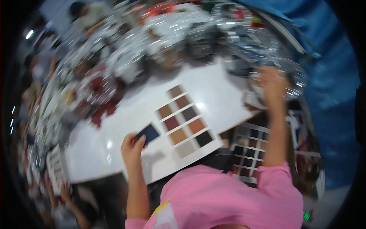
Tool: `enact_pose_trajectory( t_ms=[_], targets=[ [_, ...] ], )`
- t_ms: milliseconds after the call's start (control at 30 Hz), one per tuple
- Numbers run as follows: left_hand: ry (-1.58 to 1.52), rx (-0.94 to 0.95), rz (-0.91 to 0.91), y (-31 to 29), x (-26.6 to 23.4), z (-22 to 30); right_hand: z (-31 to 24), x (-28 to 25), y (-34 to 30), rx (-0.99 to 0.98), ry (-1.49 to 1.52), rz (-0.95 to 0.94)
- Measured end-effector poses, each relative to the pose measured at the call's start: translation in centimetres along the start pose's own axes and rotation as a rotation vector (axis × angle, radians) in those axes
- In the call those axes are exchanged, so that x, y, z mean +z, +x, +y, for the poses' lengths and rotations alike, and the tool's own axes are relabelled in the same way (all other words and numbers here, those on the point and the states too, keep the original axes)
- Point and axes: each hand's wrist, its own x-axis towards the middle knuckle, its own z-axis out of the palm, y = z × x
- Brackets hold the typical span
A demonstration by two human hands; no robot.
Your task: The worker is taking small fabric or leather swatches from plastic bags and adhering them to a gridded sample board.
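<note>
My left hand point(133, 147) is closed, with thumb and fingers pinching the edge of a dark navy color swatch point(151, 133). The swatch is over the left part of a white swatch card point(162, 168) at the table's near edge. Rows of brown, rust, maroon, grey and black squares cover the card's right part. My right hand point(272, 82) is stretched out to the far right, among clear plastic bags point(295, 78) at the table's edge. Motion smears its fingers, so whether they hold anything cannot be made out.
Plastic-wrapped bundles point(164, 42) crowd the far side of the white table point(95, 152). Another swatch card point(249, 149) is below the table at the right, by a blue curtain point(331, 114). At the left, another person's hands hold a white card point(55, 168).
</note>
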Motion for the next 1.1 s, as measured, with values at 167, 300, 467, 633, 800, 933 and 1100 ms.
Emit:
enact_pose_trajectory(
  t_ms=[167, 300, 467, 633, 800, 933, 1100],
  targets=[
    [-0.004, -0.019, 0.134, 7.1, -4.9, -3.5, 17.5, -12.1, 8.5, 0.017, -1.083, 0.021],
    [0.15, -0.055, 0.17, 11.6, -8.4, -5.7, 15.1, -8.6, 7.6, 0.005, -0.858, 0.084],
    [0.265, -0.057, 0.168, 15.3, -6.8, -8.8, 15.2, -8.3, 7.1, -0.03, -0.715, 0.235],
    [0.447, -0.039, 0.238, 15.5, -4.4, -9.5, 17.3, -9.9, 8.0, -0.103, -0.66, 0.197],
    [0.495, -0.037, 0.262, 14.7, -3.2, -8.8, 16.3, -10.0, 7.9, -0.132, -0.628, 0.343],
    [0.577, -0.031, 0.268, 14.6, -3.0, -8.6, 15.1, -10.1, 7.6, -0.137, -0.623, 0.481],
    [0.637, -0.01, 0.273, 14.2, -2.9, -8.2, 13.2, -9.5, 7.1, -0.229, -0.322, 0.642]
  ],
)
